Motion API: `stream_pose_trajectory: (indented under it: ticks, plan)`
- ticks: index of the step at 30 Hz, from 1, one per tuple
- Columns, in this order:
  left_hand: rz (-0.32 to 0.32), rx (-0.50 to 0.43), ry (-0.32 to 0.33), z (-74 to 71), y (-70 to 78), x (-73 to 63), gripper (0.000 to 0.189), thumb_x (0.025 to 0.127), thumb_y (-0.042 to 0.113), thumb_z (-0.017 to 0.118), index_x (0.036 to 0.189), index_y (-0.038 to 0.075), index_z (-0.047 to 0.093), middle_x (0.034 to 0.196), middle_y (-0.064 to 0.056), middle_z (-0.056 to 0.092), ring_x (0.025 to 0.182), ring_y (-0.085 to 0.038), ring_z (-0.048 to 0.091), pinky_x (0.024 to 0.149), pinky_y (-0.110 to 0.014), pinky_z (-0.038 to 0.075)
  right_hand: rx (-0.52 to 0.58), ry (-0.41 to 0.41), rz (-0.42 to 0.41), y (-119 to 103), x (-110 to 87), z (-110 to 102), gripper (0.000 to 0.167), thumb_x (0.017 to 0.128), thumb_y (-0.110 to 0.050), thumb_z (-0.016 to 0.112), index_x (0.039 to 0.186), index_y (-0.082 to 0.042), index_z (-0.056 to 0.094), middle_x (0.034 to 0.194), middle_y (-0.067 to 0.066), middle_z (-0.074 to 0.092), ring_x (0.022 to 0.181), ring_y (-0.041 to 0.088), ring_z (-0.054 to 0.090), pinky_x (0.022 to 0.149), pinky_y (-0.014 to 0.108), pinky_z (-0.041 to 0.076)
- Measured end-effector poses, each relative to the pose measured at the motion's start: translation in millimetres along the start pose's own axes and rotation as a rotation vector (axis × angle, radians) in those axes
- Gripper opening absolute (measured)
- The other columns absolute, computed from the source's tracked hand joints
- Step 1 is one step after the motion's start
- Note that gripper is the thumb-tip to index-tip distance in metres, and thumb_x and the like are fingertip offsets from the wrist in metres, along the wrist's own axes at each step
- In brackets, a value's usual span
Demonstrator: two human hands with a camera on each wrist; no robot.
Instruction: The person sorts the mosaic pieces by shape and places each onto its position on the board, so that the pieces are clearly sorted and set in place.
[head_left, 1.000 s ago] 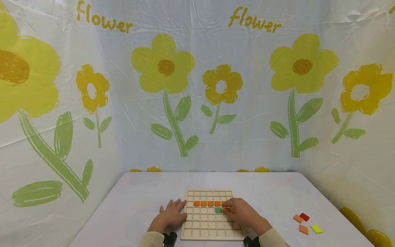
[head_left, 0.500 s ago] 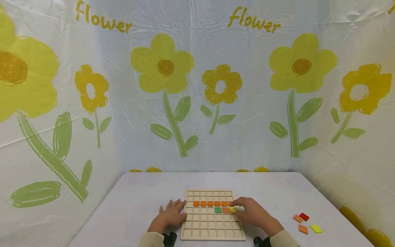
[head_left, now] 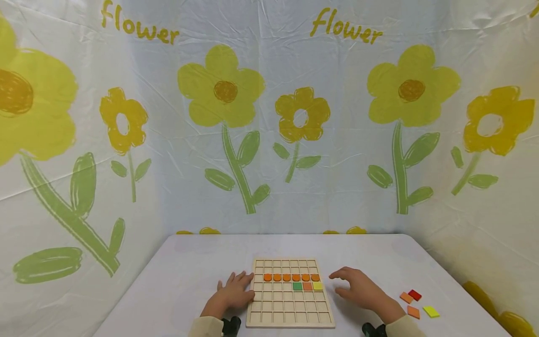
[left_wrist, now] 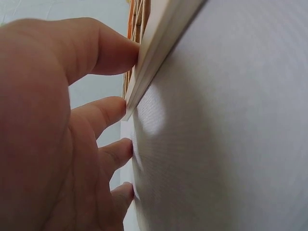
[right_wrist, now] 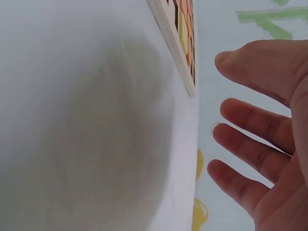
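A wooden grid board lies flat on the table, with a row of several round orange pieces across it. Below that row sit a green square tile, an orange square tile and a yellow square tile, side by side. My left hand rests at the board's left edge; in the left wrist view its thumb and index finger touch the frame. Off the board's right edge, my right hand hovers over the table with fingers apart and holds nothing.
Several loose tiles lie on the right of the white table: a red tile, an orange tile, another orange tile and a yellow tile. A flower-printed cloth surrounds the table.
My right hand has moved right, off the board, uncovering the orange square tile, the last round orange piece and the yellow tile it has let go of. The left hand stays in place.
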State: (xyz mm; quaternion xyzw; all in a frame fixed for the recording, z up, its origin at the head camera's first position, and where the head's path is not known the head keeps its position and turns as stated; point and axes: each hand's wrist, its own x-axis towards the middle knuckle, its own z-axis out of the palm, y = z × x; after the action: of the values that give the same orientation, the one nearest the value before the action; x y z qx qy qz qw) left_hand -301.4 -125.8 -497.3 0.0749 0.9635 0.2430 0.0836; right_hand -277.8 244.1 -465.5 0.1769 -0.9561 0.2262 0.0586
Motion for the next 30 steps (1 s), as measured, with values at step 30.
stream_pose_trajectory:
  ticks: [30]
  plan:
    - [0.005,0.024,0.013,0.1,0.6,-1.0,0.058,0.088,0.035,0.054,0.143,0.016,0.049,0.152,-0.015,0.039,0.144,-0.048,0.021,0.107,-0.077,0.004,0.012,0.033,0.164,47,-32.1,-27,0.034,0.079,-0.018,0.076,0.112,-0.018,0.068,0.117,0.0,0.065,0.103,0.025,0.062,0.087,0.049,0.054]
